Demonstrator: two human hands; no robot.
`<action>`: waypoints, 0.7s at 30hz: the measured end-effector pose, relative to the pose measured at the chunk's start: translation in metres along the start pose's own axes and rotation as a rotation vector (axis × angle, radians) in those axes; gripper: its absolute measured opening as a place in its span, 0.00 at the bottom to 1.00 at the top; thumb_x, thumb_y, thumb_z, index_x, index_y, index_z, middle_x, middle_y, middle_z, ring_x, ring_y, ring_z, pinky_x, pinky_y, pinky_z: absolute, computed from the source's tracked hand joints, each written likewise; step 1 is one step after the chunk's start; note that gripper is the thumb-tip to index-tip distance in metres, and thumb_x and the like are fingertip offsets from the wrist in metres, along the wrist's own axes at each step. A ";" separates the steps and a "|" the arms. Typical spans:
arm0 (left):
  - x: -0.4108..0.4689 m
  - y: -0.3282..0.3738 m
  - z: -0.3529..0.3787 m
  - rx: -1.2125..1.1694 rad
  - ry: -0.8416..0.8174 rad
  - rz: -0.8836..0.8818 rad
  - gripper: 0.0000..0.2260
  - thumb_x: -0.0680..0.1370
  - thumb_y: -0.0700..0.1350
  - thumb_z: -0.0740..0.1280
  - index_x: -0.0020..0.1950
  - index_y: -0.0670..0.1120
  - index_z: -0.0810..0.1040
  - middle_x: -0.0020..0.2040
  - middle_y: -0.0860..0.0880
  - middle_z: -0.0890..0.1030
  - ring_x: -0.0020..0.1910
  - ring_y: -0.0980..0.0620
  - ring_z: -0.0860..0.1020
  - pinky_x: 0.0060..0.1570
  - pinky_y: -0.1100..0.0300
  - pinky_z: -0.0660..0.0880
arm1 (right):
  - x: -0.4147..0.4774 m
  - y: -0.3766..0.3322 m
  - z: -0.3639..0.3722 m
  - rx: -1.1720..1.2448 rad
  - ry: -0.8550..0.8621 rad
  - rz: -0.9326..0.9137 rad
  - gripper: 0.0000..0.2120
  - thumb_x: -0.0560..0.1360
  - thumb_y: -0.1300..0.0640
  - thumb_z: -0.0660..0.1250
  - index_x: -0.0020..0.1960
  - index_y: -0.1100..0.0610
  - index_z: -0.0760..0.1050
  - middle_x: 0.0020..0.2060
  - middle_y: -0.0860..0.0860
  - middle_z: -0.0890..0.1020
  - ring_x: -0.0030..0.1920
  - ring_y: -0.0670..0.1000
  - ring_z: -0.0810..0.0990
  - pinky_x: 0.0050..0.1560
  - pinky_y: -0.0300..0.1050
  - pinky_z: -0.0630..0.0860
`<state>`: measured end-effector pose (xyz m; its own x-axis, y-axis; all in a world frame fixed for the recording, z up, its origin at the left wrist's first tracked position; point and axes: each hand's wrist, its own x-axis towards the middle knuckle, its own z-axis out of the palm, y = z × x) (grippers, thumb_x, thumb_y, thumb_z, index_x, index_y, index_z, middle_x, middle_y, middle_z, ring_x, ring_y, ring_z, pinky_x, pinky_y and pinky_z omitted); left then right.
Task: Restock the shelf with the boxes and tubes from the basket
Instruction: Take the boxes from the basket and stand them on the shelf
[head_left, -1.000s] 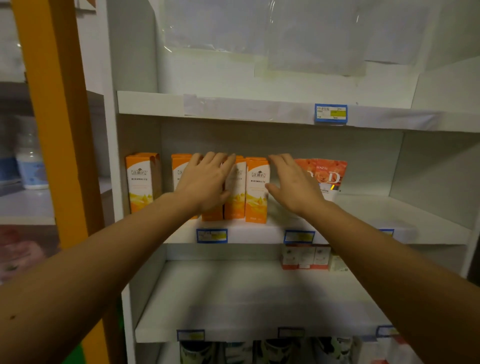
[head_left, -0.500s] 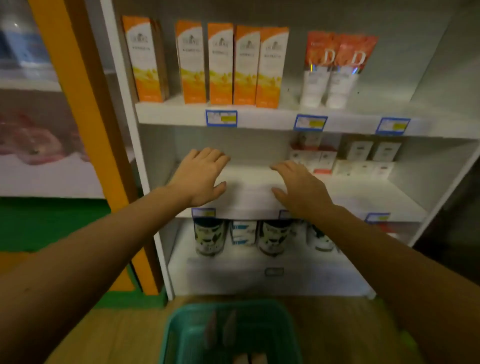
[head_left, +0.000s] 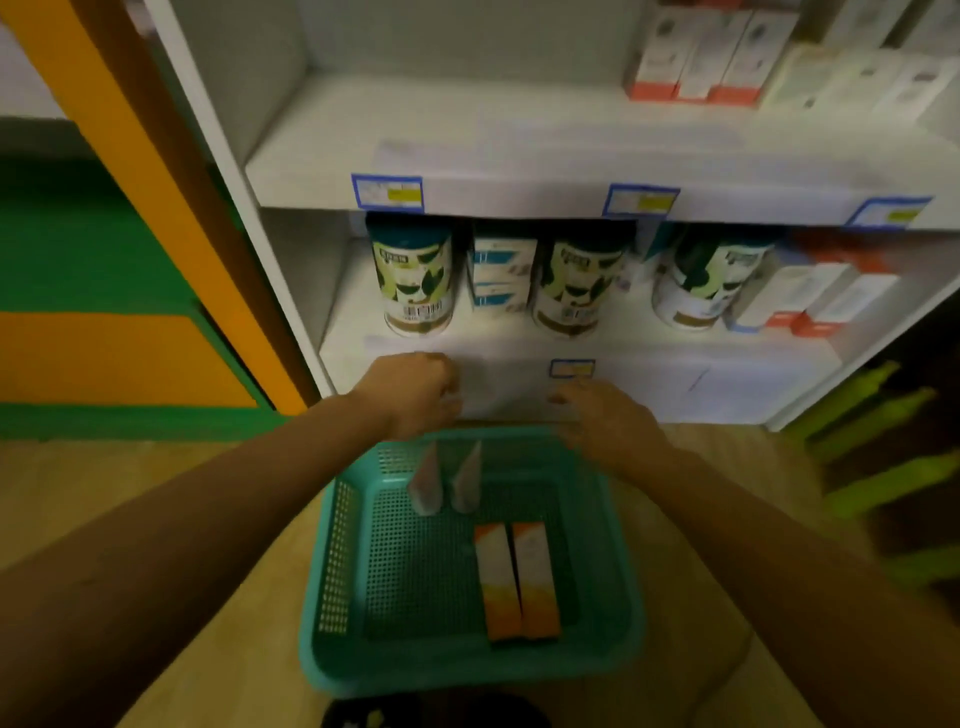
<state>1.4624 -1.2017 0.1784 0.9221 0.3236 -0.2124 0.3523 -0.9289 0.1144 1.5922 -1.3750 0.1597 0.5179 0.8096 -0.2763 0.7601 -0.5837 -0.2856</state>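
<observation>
A teal mesh basket (head_left: 337, 551) sits on the wooden floor in front of the white shelf unit (head_left: 519, 161). Inside it lie two orange-and-white boxes (head_left: 517, 582) side by side and two pale tubes (head_left: 447, 480) near the far wall. My left hand (head_left: 413, 395) hovers over the basket's far left rim, fingers curled loosely and holding nothing. Over the far right rim is my right hand (head_left: 605, 421), fingers spread and empty. Both hands are above the tubes and touch neither them nor the boxes.
The lowest shelf holds green-and-white cans (head_left: 415, 280), blue-and-white boxes (head_left: 501, 275) and red-and-white boxes (head_left: 815, 299). The shelf above has red-and-white boxes (head_left: 701, 57) at the right. An orange post (head_left: 156, 197) stands to the left, green slats (head_left: 878, 415) to the right.
The view has tipped down from the upper shelf with orange boxes to the floor. Both hands have dropped from that shelf to just above the basket's far rim.
</observation>
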 end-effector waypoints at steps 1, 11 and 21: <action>0.004 0.002 0.017 -0.007 -0.082 0.005 0.14 0.77 0.52 0.61 0.58 0.47 0.76 0.58 0.47 0.78 0.56 0.46 0.77 0.55 0.53 0.74 | 0.003 0.006 0.015 -0.010 -0.089 0.012 0.23 0.77 0.55 0.62 0.71 0.56 0.65 0.70 0.55 0.68 0.69 0.56 0.67 0.67 0.48 0.66; 0.041 0.029 0.150 0.102 -0.689 0.076 0.24 0.80 0.56 0.54 0.70 0.43 0.67 0.74 0.38 0.62 0.74 0.38 0.60 0.73 0.35 0.46 | 0.024 0.050 0.133 0.035 -0.535 0.088 0.26 0.73 0.56 0.69 0.68 0.59 0.67 0.66 0.58 0.72 0.65 0.56 0.72 0.64 0.49 0.71; 0.037 0.046 0.235 -0.273 -0.665 -0.133 0.31 0.76 0.48 0.66 0.74 0.41 0.57 0.74 0.40 0.63 0.71 0.42 0.65 0.69 0.49 0.67 | 0.039 0.062 0.198 0.053 -0.552 0.134 0.40 0.68 0.54 0.74 0.73 0.59 0.57 0.71 0.57 0.64 0.70 0.57 0.64 0.69 0.50 0.66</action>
<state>1.4748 -1.2746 -0.0520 0.6070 0.1716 -0.7760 0.5618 -0.7832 0.2663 1.5818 -1.3921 -0.0506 0.3160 0.5842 -0.7476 0.6741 -0.6927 -0.2565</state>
